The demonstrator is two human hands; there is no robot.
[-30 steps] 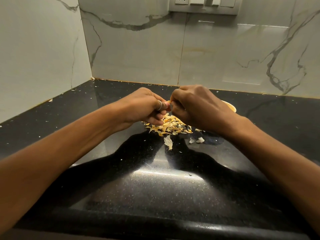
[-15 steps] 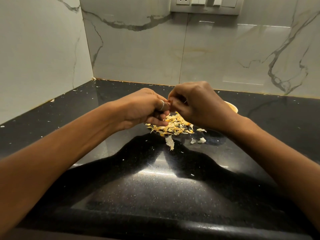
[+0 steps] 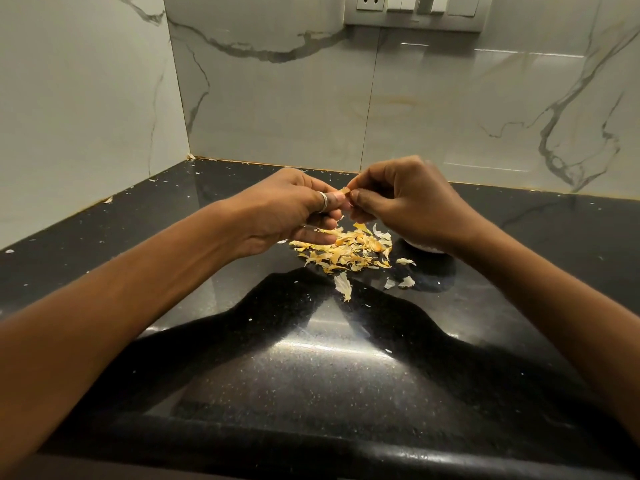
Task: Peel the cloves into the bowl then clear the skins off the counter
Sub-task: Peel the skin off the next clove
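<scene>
Black speckled counter is running back into the corner, shining under the light; grey-veined marble wall is rising behind it, carrying a switch plate at the top; two bare forearms are reaching in from the near edge and meeting over the middle. The left hand is pinching a clove with its fingers curled; the right hand is pinching the same clove from the other side, fingertips touching the left's; the clove is hanging clear of the counter. Right beneath it, yellowish skins are lying heaped on the counter; a few paler ones are sitting just beside the heap, toward the near edge; a ring is glinting on a left finger.
</scene>
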